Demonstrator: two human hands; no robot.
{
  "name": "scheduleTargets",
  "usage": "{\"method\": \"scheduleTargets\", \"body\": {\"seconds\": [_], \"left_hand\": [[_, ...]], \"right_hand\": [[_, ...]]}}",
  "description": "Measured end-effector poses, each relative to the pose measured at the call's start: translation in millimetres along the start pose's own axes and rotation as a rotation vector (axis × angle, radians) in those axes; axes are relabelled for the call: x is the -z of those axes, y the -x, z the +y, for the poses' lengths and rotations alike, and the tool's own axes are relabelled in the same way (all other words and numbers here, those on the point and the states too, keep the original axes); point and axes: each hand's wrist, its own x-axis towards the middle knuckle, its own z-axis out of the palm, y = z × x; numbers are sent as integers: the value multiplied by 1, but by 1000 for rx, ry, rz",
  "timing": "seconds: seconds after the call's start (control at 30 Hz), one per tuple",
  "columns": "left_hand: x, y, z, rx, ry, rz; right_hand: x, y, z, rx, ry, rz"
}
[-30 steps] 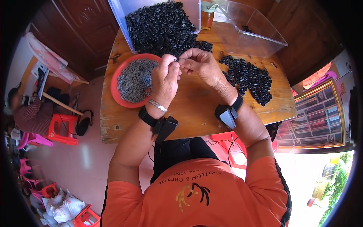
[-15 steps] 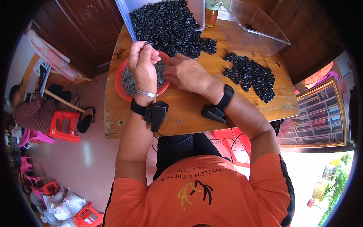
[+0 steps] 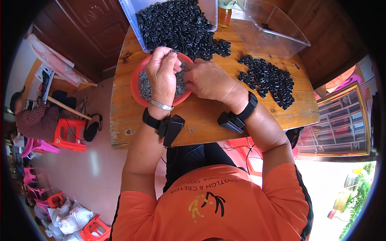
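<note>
- Red bowl point(image 3: 134, 82) of grey parts point(image 3: 144, 86), beneath the left hand point(image 3: 162, 70), which pinches one black piece point(image 3: 173, 51).
- Beyond it, a tub point(image 3: 208, 10) of black pieces, probably left to do.
- Right hand point(image 3: 211, 80) at the bowl; grip hidden.
- Rightward, a smaller black heap point(image 3: 267, 80), perhaps done.

Orange short-sleeved shirt point(image 3: 237, 217), dark trousers, black gear at both wrists.
Black trim point(image 3: 304, 188) edges the shirt's sleeves; across its front run dark lettering point(image 3: 203, 186) and an emblem of two stick-like shapes, a gold figure point(image 3: 196, 207) and a black figure point(image 3: 219, 204). The trousers point(image 3: 197, 158) are plain. A black left strap point(image 3: 149, 119) and right strap point(image 3: 250, 105) each carry a boxy, angular black device point(image 3: 172, 129); a silvery patterned bracelet point(image 3: 161, 105) circles the left wrist. The left hand point(image 3: 162, 74) and right hand point(image 3: 211, 80) are bare.
</note>
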Motion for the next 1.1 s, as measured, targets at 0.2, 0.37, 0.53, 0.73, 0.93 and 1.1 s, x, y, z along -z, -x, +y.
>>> {"method": "scheduleTargets", "body": {"seconds": [0.2, 0.37, 0.53, 0.73, 0.93, 1.1], "left_hand": [[-6, 4, 1, 24, -72, -60], [-7, 5, 1, 43, -113, -71], [-6, 6, 1, 87, -24, -40], [-5, 3, 4, 92, -9, -34], [-3, 4, 3, 141, -10, -51], [-9, 10, -1, 169, 32, -166]], "right_hand": [[-1, 2, 5, -95, -20, -31], [-25, -7, 14, -74, 38, 153], [-24, -6, 18, -137, -131, 165], [-27, -8, 32, -236, -610, 191], [-7, -7, 38, -405, -1447, 194], [-4, -5, 36, -419, -1635, 288]]}}
